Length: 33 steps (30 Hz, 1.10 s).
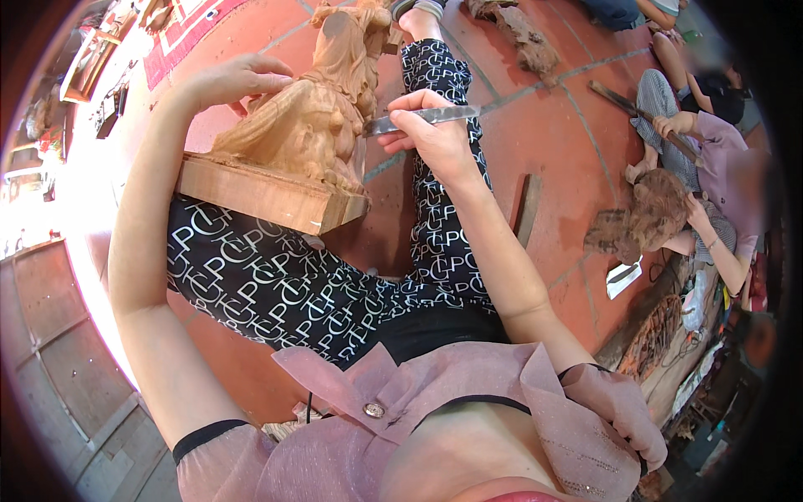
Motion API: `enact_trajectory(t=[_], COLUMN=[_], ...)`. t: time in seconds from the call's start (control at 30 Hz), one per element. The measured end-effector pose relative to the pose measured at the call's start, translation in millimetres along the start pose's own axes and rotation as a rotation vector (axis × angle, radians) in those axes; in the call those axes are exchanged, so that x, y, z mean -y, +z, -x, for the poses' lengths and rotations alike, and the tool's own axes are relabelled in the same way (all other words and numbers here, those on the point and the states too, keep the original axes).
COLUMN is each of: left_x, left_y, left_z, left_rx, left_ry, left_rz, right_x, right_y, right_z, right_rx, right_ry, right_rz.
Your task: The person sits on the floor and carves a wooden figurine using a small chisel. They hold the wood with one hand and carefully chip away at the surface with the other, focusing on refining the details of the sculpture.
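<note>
Right hand (435,134) clamps a flat steel chisel (418,119) against the pale carved wooden figure (314,117); left hand (238,79) rests open, steadying it mid-carving; next cut needs control.

We see both bare forearms reaching far from the near edge. The left hand (238,79) lies flat, fingers spread and curled downward. The right hand (435,134) closes its grip in a fist, wrist bent leftward.
</note>
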<state>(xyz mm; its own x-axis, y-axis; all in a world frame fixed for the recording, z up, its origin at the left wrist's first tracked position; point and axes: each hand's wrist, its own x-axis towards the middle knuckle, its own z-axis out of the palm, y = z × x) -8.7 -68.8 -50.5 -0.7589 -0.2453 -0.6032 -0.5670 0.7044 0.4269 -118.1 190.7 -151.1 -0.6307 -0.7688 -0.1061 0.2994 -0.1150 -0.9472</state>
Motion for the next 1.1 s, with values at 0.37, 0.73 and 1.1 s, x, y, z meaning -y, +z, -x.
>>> enact_trajectory(t=[0.37, 0.73, 1.1], left_x=[7, 3, 6], left_y=[3, 0, 3], left_z=[-2, -4, -3], left_rx=[-0.048, 0.021, -0.02], left_ry=[0.068, 0.025, 0.066], left_rz=[0.045, 0.02, 0.028], right_x=[-3, -1, -20], right_y=[20, -12, 9], right_z=[-18, -1, -6], right_rx=[-0.048, 0.058, -0.016], right_ry=[0.042, -0.031, 0.039], right_rz=[0.113, -0.255, -0.089])
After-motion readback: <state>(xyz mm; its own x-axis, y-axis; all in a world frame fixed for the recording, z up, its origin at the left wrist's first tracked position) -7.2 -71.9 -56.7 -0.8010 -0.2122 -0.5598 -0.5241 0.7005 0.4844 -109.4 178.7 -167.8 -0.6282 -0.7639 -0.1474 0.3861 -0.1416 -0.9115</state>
